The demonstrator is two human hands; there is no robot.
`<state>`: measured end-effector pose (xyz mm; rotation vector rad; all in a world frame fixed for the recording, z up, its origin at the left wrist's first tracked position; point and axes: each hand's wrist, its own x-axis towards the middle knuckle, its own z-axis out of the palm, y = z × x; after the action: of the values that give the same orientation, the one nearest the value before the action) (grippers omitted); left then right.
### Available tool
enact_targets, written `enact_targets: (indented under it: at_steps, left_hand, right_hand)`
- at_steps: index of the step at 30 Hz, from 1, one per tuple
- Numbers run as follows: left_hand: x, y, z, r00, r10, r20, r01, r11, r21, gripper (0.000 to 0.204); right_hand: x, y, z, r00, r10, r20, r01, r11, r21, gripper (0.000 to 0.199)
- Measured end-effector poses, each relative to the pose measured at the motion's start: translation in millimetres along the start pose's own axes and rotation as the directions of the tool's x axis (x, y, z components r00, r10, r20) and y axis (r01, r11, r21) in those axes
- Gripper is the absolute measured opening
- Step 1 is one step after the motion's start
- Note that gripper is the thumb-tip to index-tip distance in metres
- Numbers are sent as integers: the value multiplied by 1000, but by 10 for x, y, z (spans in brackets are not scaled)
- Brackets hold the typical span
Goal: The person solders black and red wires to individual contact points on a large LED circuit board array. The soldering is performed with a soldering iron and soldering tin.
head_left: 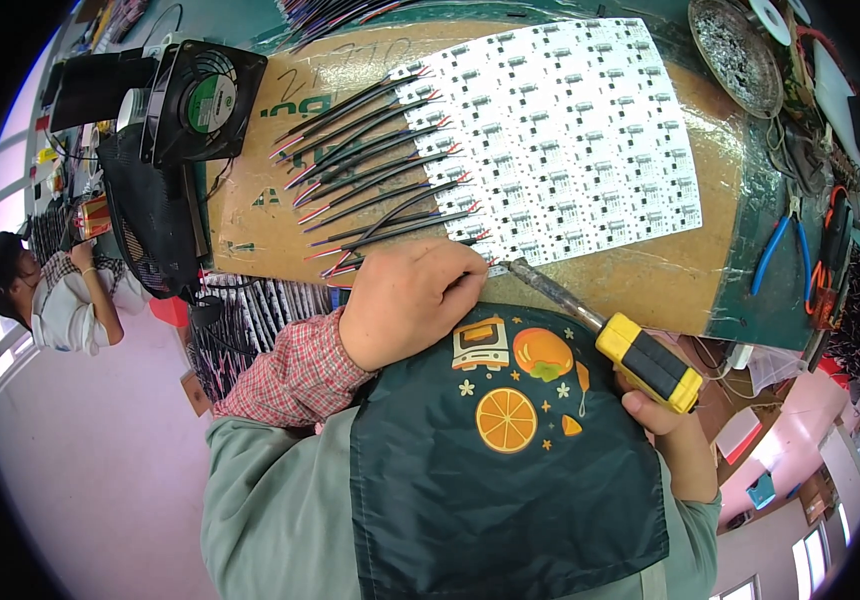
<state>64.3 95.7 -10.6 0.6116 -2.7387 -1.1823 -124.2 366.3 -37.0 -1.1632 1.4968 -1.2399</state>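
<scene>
A white circuit board sheet, printed with rows of small black components, lies on the bench. Black cables with red and white wire ends run off its left edge. At the sheet's lower left corner my left hand is closed in a pinch over a cable; its fingertips are partly hidden. My right hand grips the yellow and black handle of a soldering iron. The iron's metal shaft points up and left, its tip beside my left fingers at the sheet's lower edge.
A black fan stands at the left of the brown board under the sheet. To the right lie blue-handled pliers, an orange-handled tool and a round metal dish. Another person sits far left.
</scene>
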Motion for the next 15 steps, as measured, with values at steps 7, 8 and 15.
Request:
enact_targets:
  at_steps: [7, 8, 15]
  left_hand:
    - [5, -1, 4, 1000, 11, 3, -11, 1000, 1, 5]
    - [3, 0, 4, 1000, 9, 2, -9, 1000, 3, 5]
    - [-3, 0, -2, 1000, 4, 9, -4, 1000, 6, 5]
  right_hand:
    - [-14, 7, -24, 999, 22, 37, -21, 1000, -14, 44]
    - [2, 13, -17, 1000, -25, 17, 26, 999, -33, 45]
    - [-91, 14, -3, 995, 99, 17, -101, 992, 79, 48]
